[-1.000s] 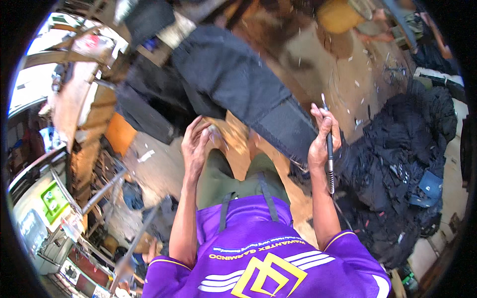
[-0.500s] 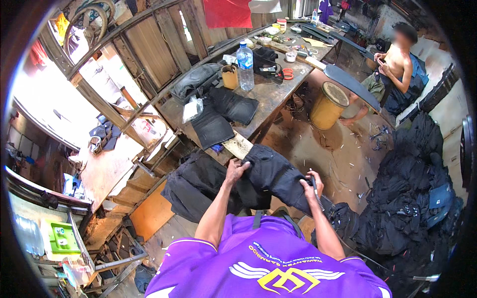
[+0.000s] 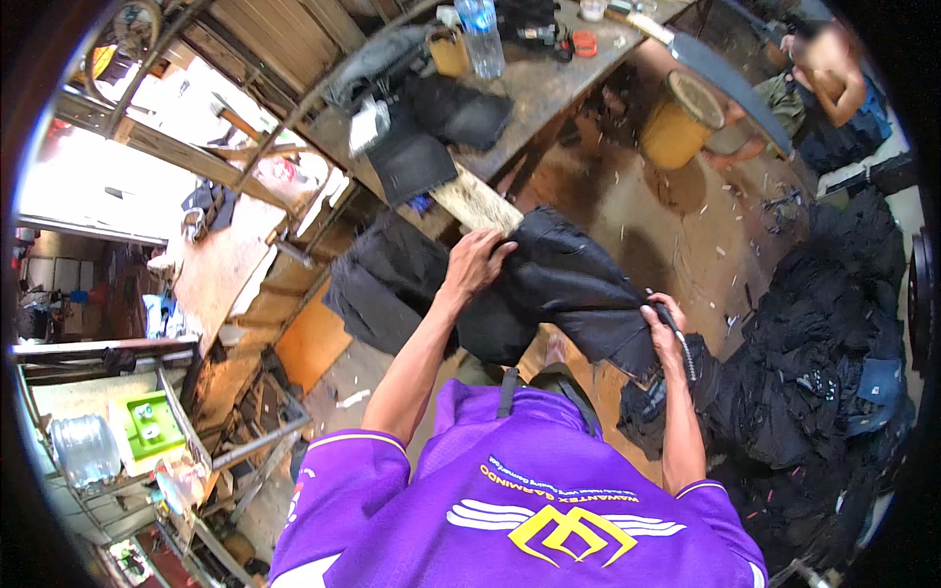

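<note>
A black trouser leg [image 3: 588, 279] lies drawn over the near end of a pale wooden board [image 3: 477, 203], slanting from the far left toward the right, in front of the wearer. The board projects from the worktable [image 3: 544, 122], an arrangement that probably lets the tube of cloth slip over a free end and lie spread. The left hand [image 3: 477, 262] rests with bent fingers at the cloth's upper edge, beside the board, presumably to steady it; whether it pinches the fabric cannot be told. The right hand [image 3: 668, 323] grasps a black pen-shaped tool [image 3: 670, 317] at the leg's right end (a coiled sleeve trails from the tool below the fist), a grip that seems to leave the fingertips near the cloth. Black folded cloth [image 3: 410, 169] lies on the table's near left, and a heap of black garments [image 3: 814, 392] fills the right.
</note>
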`<state>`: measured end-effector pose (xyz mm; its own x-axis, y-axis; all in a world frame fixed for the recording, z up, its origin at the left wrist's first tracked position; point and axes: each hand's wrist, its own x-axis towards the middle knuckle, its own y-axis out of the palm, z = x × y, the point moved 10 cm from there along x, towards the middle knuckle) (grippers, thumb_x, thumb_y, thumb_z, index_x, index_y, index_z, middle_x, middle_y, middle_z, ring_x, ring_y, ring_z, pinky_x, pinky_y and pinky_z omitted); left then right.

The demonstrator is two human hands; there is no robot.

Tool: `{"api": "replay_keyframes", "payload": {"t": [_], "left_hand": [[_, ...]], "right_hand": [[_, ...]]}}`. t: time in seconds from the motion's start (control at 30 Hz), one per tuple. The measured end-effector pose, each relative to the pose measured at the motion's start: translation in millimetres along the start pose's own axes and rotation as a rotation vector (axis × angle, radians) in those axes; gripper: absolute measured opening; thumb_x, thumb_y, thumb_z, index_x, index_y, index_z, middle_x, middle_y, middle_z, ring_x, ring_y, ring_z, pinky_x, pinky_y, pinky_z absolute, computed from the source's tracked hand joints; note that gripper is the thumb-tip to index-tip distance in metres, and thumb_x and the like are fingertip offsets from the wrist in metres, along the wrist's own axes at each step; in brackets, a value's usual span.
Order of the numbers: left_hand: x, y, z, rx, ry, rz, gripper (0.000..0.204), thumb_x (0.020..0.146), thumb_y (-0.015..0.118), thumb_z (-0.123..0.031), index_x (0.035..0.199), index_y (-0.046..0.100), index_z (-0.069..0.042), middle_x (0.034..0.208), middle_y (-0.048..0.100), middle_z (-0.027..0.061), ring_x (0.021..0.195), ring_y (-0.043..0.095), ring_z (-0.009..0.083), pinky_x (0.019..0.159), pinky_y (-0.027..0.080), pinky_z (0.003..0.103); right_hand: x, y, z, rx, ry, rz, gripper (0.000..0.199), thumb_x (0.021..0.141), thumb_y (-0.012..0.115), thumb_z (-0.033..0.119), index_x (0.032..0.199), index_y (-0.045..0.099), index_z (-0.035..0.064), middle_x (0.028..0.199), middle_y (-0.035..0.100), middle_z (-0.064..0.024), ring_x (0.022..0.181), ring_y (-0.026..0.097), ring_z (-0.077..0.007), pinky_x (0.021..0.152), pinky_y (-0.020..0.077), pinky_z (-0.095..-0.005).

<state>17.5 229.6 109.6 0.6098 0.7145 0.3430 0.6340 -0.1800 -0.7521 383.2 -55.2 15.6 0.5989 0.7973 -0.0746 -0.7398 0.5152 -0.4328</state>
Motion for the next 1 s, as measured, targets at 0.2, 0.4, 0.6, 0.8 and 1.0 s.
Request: {"api": "replay_keyframes", "payload": {"t": [0.2,0.4,0.6,0.8,1.0], "left_hand": [[-39,171,-157,-0.046,-0.069,0.091,0.026,0.102,0.08,-0.035,0.098,0.073,-0.01,0.098,0.076,0.0109,0.09,0.077,0.0345,0.076,0.062,0.046],[-39,209,-187,-0.072,-0.296,-0.006,0.024,0.106,0.074,-0.034,0.101,0.069,-0.011,0.096,0.073,0.0114,0.08,0.076,0.0381,0.064,0.059,0.049],[22,124,-36,0.16,-0.169,-0.21,0.023,0.104,0.077,-0.028,0.097,0.072,-0.007,0.1,0.076,0.0168,0.086,0.076,0.0418,0.071,0.059,0.052],[58,50,-30,0.36,-0.068,-0.37,0.043,0.1,0.082,-0.031,0.129,0.073,0.001,0.122,0.074,0.0209,0.118,0.068,0.0406,0.102,0.053,0.049],[-63,87,-55,0.108,-0.531,0.057,0.062,0.086,0.095,-0.031,0.131,0.066,0.001,0.124,0.066,0.0217,0.117,0.061,0.0387,0.105,0.05,0.049]], "right_hand": [[-41,-202,-94,-0.304,-0.01,-0.236,0.023,0.094,0.077,0.007,0.116,0.076,0.0042,0.122,0.081,-0.0124,0.119,0.073,-0.0259,0.109,0.052,-0.0395],[23,-232,-23,-0.53,-0.179,-0.58,0.031,0.098,0.085,0.017,0.125,0.077,0.0059,0.116,0.081,-0.0148,0.108,0.077,-0.0287,0.098,0.0578,-0.0407],[-8,4,94,-0.1,-0.393,-0.011,0.034,0.09,0.092,0.014,0.122,0.078,0.009,0.12,0.081,-0.0139,0.118,0.076,-0.0342,0.107,0.0577,-0.0437],[-30,120,97,-0.076,-0.506,0.14,0.036,0.09,0.091,0.009,0.124,0.078,0.0074,0.13,0.079,-0.0184,0.134,0.071,-0.0405,0.118,0.0544,-0.0514],[-20,117,77,-0.039,-0.391,0.136,0.02,0.103,0.079,0.015,0.118,0.081,0.0015,0.112,0.085,-0.0148,0.121,0.079,-0.039,0.109,0.0593,-0.0492]]}}
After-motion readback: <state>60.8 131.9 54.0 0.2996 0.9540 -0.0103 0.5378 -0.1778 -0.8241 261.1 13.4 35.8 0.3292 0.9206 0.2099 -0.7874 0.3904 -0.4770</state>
